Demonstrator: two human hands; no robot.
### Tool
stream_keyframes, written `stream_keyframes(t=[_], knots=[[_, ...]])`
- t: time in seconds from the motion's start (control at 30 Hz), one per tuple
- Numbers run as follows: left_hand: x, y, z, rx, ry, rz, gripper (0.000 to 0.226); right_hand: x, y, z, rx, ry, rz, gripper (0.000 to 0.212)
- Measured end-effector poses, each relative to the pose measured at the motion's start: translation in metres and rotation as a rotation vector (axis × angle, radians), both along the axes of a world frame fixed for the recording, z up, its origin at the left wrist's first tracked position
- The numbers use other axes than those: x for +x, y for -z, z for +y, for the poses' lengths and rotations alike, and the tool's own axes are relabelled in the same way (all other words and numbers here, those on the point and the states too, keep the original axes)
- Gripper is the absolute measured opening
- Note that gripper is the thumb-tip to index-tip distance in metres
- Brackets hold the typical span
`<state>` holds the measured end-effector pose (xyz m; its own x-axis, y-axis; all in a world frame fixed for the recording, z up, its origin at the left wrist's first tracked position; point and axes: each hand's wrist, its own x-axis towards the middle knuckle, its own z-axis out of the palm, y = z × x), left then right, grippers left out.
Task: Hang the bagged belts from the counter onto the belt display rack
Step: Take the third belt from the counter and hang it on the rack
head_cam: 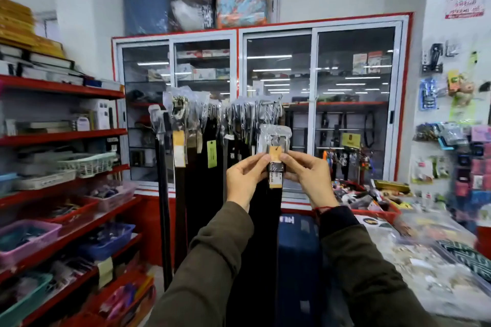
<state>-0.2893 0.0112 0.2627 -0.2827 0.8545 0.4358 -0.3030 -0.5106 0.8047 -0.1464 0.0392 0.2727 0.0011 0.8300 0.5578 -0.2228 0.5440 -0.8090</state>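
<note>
A cramped shop, glass-fronted cabinet [260, 103] with a red frame straight ahead at twelve o'clock, red shelves [61, 135] stacked with baskets and boxes running down the nine o'clock side, and a cluttered counter [425, 247] off at four o'clock. Dead centre stands the belt display rack [220, 111], crowded with dark belts in clear plastic sleeves, paper tags dangling among them. Both arms are up in dark olive sleeves! The left hand [243, 180] and the right hand [309, 178] meet in front of the rack's right end, at about one o'clock from the middle of the rack. Between them is the bagged belt [275, 141], its clear packet top and buckle standing above the fingertips, an orange tag on its front, the dark strap dropping below the hands. Left thumb and forefinger are pinched onto the belt's left edge, the other fingers curled loosely behind; the right thumb and forefinger are pinched on the right edge, mirror fashion. A blue suitcase [297, 260] sits below at six o'clock.
</note>
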Motion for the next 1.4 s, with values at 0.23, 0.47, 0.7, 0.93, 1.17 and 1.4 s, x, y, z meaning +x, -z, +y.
stream_keyframes(t=[0.23,0.47,0.7,0.93,1.17,1.4], knots=[[0.011,-0.064,0.015,0.114,-0.049,0.012,0.027,0.002,-0.06,0.021,0.155,0.006,0.029,0.027],[0.019,-0.088,0.036,0.151,-0.113,0.05,0.03,0.005,-0.083,0.042,0.154,-0.012,0.124,0.025],[0.015,-0.08,0.052,0.111,-0.124,0.025,0.029,0.004,-0.077,0.064,0.107,-0.026,0.096,0.026],[0.001,-0.059,0.065,0.292,-0.493,0.306,0.047,-0.013,-0.042,0.083,0.418,0.283,-0.07,0.026],[-0.018,-0.02,0.078,0.524,-0.863,1.118,0.051,-0.026,0.014,0.093,0.628,0.607,-0.577,0.053],[-0.033,-0.022,0.087,0.323,-0.965,1.401,0.058,-0.034,0.009,0.113,0.604,0.668,-0.766,0.059]])
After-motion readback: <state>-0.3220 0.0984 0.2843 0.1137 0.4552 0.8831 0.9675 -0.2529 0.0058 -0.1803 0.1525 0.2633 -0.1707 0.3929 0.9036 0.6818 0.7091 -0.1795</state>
